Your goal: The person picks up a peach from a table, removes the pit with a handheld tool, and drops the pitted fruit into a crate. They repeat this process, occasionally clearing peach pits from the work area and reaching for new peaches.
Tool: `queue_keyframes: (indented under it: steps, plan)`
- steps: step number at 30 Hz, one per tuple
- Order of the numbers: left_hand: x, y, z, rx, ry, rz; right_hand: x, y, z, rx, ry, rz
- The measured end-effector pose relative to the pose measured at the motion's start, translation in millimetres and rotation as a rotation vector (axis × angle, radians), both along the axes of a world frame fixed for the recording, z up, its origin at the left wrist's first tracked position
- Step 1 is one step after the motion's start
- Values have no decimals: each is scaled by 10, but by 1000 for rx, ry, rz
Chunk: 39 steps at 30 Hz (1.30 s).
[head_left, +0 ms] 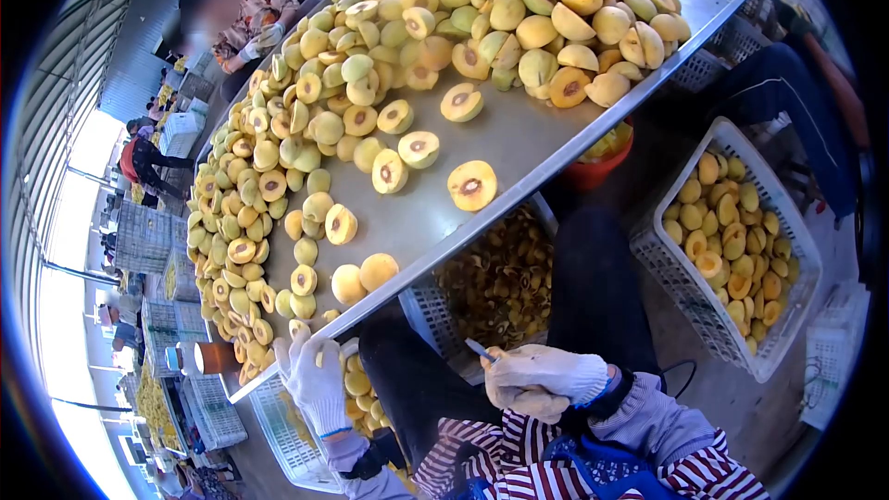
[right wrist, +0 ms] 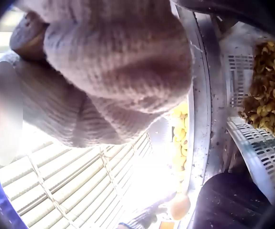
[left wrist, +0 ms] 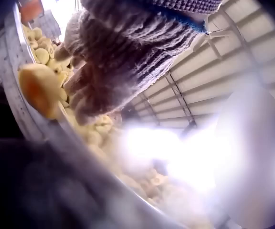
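A long metal table (head_left: pixel 519 134) is heaped with halved yellow fruits (head_left: pixel 472 185), many showing brown pit hollows. My gloved left hand (head_left: pixel 310 366) reaches up to the table's near edge with fingers extended, beside small fruit pieces (head_left: pixel 298 326). In the left wrist view the glove's fingers (left wrist: pixel 87 95) lie next to a yellow fruit (left wrist: pixel 40 90) at the rim; contact is unclear. My gloved right hand (head_left: pixel 532 380) rests over my lap and grips a small knife (head_left: pixel 479 349), blade pointing left. The right glove (right wrist: pixel 113 71) fills the right wrist view.
Under the table stands a crate of brown pits and scraps (head_left: pixel 500 278). A white crate of yellow halves (head_left: pixel 732 241) sits on the floor at right, another (head_left: pixel 356 398) below my left hand. A red bowl (head_left: pixel 597 162) hangs under the edge. Other people (head_left: pixel 231 18) work around the table.
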State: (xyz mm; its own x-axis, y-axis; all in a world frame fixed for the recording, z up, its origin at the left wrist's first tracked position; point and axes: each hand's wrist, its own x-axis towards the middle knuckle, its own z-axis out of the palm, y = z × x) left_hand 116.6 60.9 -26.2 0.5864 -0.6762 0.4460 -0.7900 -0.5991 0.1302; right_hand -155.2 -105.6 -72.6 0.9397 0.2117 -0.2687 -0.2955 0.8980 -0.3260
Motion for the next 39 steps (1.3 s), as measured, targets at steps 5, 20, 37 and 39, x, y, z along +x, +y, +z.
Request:
queue_keyframes:
  steps: [5,20,37,39]
  plan:
    - [-361,-1011,135,-130,578,-331,50,-23,90,-175,78,0]
    - [-161,-2300,-888,-442,1323,-450,14,27,-114,-338,102,-236]
    - [-1246,-1106,-305,-749,1835,-340,95,202,45,-664,267,-461]
    - [-1227,-1071,-313,-777,1871,-401,41,154,243,-612,246,-487]
